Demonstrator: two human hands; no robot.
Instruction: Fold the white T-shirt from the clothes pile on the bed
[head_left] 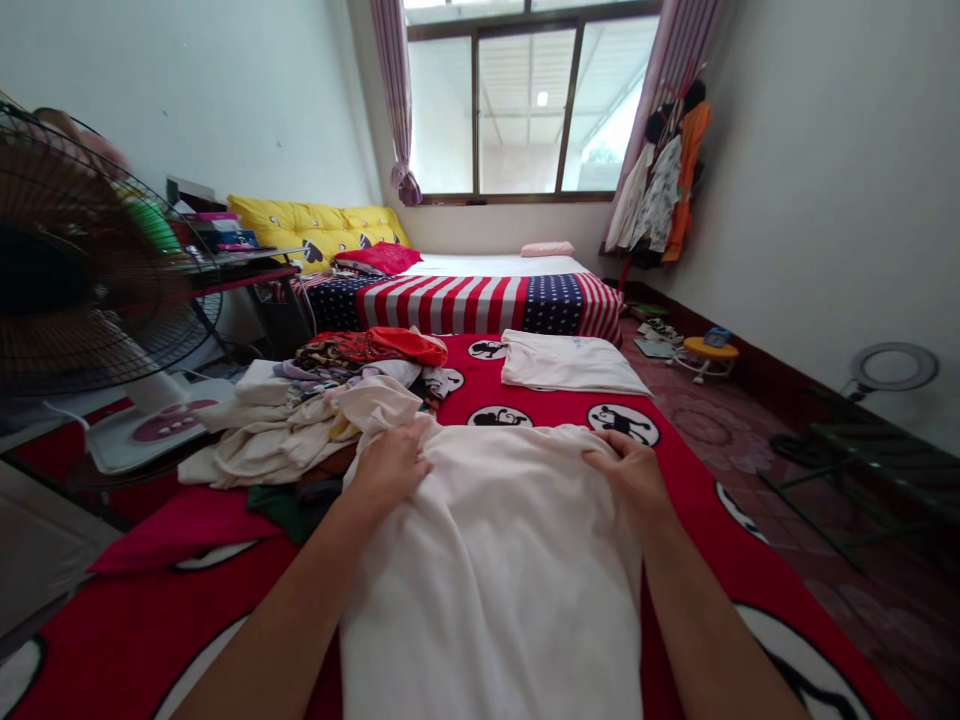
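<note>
Two hands lie on one white garment (487,590), spread at 6 o'clock on a red bedspread (720,540). The left hand (390,465) is at its upper edge around 11 o'clock, the right hand (630,478) at 1 o'clock. The fingers (409,448) of both rest on the cloth, lightly curled and not clenched; whether they pinch it, I cannot tell.

Just beyond the left hand, at 11 o'clock, sits one heap of mixed clothes (300,420), touching the garment. One folded white shirt (570,362) lies at 12 o'clock, well apart from the right hand. Three monkey prints (622,423) show on the bedspread beyond the hands.

Farther off at 12 o'clock is a second bed (465,305) with a flag-pattern cover, carrying two pillows, one red (379,258) and one pink (547,249), plus one yellow cushion (315,230). One fan (82,270) stands at 10 o'clock; one yellow stool (709,350) stands at 2 o'clock.
</note>
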